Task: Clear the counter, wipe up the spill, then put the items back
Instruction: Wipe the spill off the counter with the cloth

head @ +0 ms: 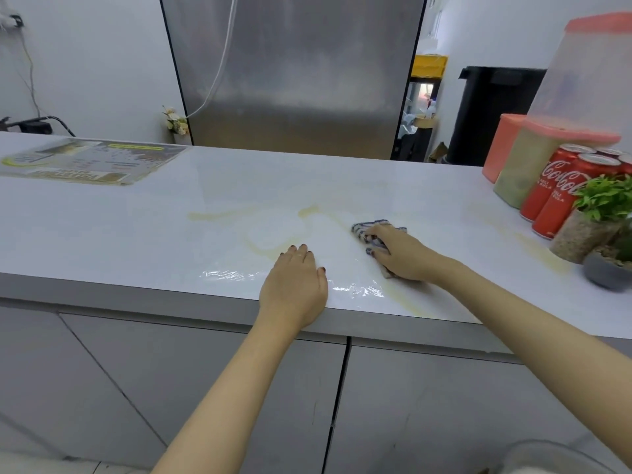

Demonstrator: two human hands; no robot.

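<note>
Here we are over the pale counter (102, 227), which fills the view from edge to edge. A steel fridge (294, 73) rises right behind it.

Far right, a tall clear container (581, 80) with a pink lid is stacked on a lower one. Far left at the back, a printed sheet (89, 160) lies flat on the counter.

Now the spill (205, 216): thin yellowish streaks loop across the middle of the counter. They run toward the front edge between our hands, and fainter ones reach off to the right. Wet patches shine near that front edge.

Red cola cans (561, 186) stand bunched just in front of the containers. A small potted plant (595, 217) stands beside them, nearer us.

Our left hand (294, 285) lies palm down at the front edge of the counter. Its fingers are straight and together, its grip open on nothing.

Our right hand (400, 254) is further in, right of the middle. Its grip is curled onto the blue-striped cloth (367, 230), pressing it to the counter beside the streaks. Bunched cloth pokes out past the fingertips.
</note>
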